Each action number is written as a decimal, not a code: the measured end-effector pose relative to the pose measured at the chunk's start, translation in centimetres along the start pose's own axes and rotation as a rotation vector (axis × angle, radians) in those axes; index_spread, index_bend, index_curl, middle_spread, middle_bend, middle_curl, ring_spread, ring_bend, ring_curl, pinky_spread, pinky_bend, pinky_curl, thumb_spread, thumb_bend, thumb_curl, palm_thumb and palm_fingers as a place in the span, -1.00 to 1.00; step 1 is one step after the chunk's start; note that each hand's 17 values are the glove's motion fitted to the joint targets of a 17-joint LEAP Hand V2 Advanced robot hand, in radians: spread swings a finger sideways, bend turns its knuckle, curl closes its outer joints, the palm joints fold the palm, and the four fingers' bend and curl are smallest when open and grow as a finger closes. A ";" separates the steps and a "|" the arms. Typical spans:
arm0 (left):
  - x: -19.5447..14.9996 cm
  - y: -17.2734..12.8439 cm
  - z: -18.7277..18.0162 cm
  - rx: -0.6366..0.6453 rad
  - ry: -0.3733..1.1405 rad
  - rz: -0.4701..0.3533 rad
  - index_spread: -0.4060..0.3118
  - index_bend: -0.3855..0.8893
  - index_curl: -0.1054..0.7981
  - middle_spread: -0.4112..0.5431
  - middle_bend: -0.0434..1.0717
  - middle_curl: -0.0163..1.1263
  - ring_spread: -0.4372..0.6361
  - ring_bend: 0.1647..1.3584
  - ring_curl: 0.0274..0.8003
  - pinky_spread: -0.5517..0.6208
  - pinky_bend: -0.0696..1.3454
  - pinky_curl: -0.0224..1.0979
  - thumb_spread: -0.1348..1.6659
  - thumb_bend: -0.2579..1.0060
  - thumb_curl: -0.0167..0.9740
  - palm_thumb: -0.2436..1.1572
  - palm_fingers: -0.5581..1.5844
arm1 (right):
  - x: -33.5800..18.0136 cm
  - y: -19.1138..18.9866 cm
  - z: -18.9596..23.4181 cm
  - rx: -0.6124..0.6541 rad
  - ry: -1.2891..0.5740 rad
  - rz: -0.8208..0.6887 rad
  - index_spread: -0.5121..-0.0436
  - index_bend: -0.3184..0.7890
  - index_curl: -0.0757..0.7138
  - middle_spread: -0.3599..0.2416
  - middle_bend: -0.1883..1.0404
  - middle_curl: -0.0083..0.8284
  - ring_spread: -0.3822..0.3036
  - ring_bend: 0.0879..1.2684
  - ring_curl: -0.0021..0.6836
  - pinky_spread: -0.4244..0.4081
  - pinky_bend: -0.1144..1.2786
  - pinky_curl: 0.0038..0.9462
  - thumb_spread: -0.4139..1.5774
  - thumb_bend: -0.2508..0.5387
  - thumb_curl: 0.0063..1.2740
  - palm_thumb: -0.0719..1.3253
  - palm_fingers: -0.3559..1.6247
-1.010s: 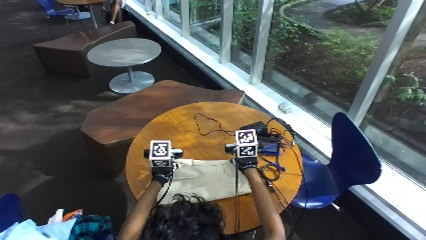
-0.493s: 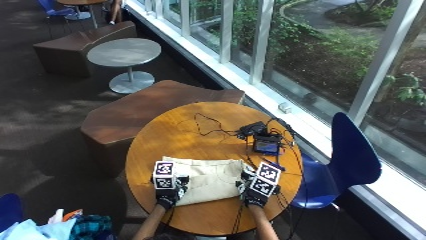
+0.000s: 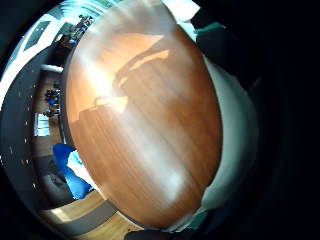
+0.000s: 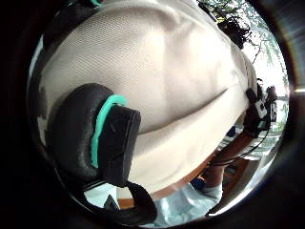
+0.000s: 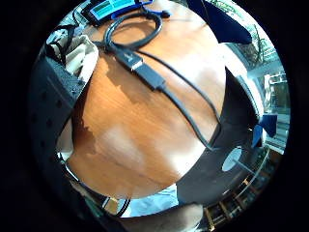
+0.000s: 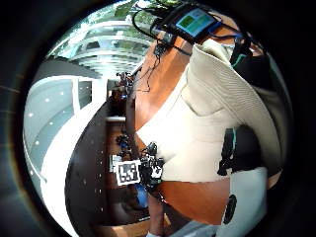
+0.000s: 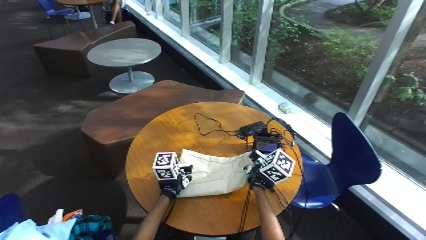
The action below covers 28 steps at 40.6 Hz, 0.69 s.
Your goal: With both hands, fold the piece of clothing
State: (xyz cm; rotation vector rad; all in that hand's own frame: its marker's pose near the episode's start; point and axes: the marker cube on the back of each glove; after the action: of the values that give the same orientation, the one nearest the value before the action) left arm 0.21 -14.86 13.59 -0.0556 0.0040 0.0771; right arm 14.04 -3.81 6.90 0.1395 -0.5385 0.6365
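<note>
Hands moved up; fingers hidden.

A round wooden table sits in the middle of the outside view. A cream piece of clothing lies flat near its lower middle. Black cables and a small device with a screen lie toward the upper right.

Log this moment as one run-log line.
left hand: grips garment | right hand: grips garment | garment: on table
</note>
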 end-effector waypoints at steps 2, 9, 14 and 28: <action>-0.5 -1.2 0.7 0.003 0.061 0.001 -0.25 -0.12 0.05 -0.22 -0.59 -0.36 0.09 -0.55 -0.21 0.33 -0.25 -0.16 0.63 -0.60 -0.58 -0.64 -0.11 | -0.6 -0.2 -1.4 0.032 -0.024 -0.005 -0.12 -0.24 -0.43 -0.38 -0.09 0.14 -0.48 0.36 0.53 -0.44 0.29 0.17 0.44 -0.03 -0.27 0.49 0.47; -2.8 0.7 -2.7 0.153 0.195 -0.049 -0.26 -0.13 0.07 -0.26 -0.56 -0.34 0.03 -0.50 -0.20 0.33 -0.34 -0.21 0.64 -0.54 -0.52 -0.48 -0.01 | -5.2 -0.1 -4.6 0.191 0.015 -0.115 -0.07 -0.28 -0.39 -0.45 -0.08 0.16 -0.52 0.32 0.55 -0.48 0.26 0.18 0.18 -0.24 -0.17 0.52 0.45; -5.6 5.0 -4.8 0.263 0.252 -0.123 -0.27 -0.15 0.07 -0.30 -0.55 -0.31 -0.02 -0.48 -0.19 0.32 -0.39 -0.23 0.65 -0.52 -0.49 -0.41 0.02 | -11.9 1.6 -3.5 0.268 0.118 -0.283 -0.07 -0.35 -0.42 -0.48 -0.03 0.19 -0.54 0.33 0.57 -0.51 0.25 0.18 0.08 -0.34 -0.12 0.56 0.44; -14.1 16.0 -3.5 0.348 0.524 -0.354 -0.30 -0.14 0.07 -0.36 -0.58 -0.28 -0.10 -0.51 -0.20 0.32 -0.50 -0.27 0.65 -0.53 -0.45 -0.30 0.09 | -25.0 12.1 14.1 0.238 0.703 -0.621 -0.10 -0.33 -0.46 -0.51 0.02 0.20 -0.58 0.29 0.59 -0.56 0.26 0.19 -0.04 -0.45 -0.05 0.58 0.44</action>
State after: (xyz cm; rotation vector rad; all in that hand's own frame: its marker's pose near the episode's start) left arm -15.05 -0.25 9.27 0.2722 0.5292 -0.2942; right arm -16.21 -11.34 5.53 0.2777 0.2671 0.1084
